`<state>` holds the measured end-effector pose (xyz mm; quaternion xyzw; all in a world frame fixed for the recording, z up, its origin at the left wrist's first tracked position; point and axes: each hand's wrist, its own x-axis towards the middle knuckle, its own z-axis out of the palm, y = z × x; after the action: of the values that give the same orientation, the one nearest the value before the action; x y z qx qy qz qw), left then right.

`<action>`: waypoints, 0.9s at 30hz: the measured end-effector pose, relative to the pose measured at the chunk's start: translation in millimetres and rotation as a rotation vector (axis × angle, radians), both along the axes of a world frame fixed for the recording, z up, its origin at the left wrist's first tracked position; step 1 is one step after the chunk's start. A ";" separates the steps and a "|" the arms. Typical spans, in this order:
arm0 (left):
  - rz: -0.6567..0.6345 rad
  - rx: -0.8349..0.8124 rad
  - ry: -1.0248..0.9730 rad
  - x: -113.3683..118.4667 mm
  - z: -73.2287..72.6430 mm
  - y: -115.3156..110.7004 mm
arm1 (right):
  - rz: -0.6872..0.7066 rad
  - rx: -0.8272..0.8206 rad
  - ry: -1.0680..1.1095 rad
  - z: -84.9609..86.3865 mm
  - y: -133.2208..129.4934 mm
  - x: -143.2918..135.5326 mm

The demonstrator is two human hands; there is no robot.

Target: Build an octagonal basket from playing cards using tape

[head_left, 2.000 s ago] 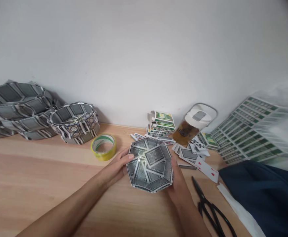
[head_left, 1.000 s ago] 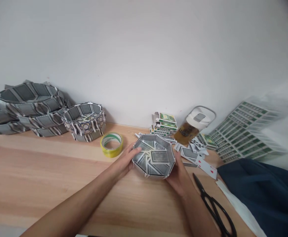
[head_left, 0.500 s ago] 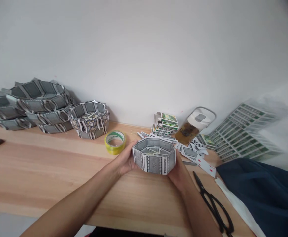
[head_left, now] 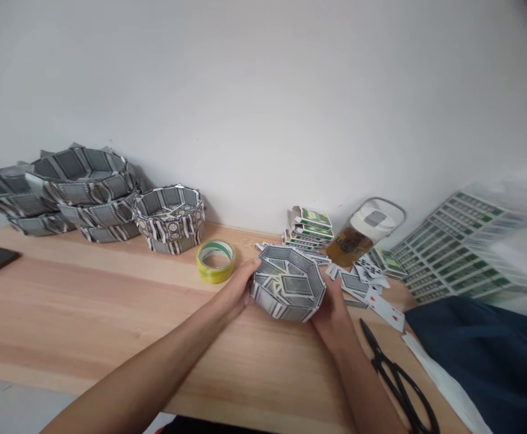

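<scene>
**Two hands cradle a card bowl at centre frame**

Head view: the left hand and right hand cup opposite sides of an eight-sided bowl folded from playing cards, tilting its opening toward the camera, seemingly for inspection. Tape sits just left; scissors lie lower right; stacked bowls fill the upper left.

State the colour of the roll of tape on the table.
The roll of tape is yellow outside, with a white and green inner ring, as the head view shows.
</scene>
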<state>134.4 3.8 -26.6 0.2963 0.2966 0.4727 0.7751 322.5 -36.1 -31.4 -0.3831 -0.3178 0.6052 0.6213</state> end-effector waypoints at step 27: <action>-0.041 0.272 0.353 -6.4 6.9 0.7 | 0.094 -0.017 -0.456 -4.9 4.9 8.9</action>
<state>127.9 4.5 -19.7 0.4822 0.3551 0.4333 0.6735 331.4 -31.2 -36.3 -0.5000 -0.4624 0.5339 0.5011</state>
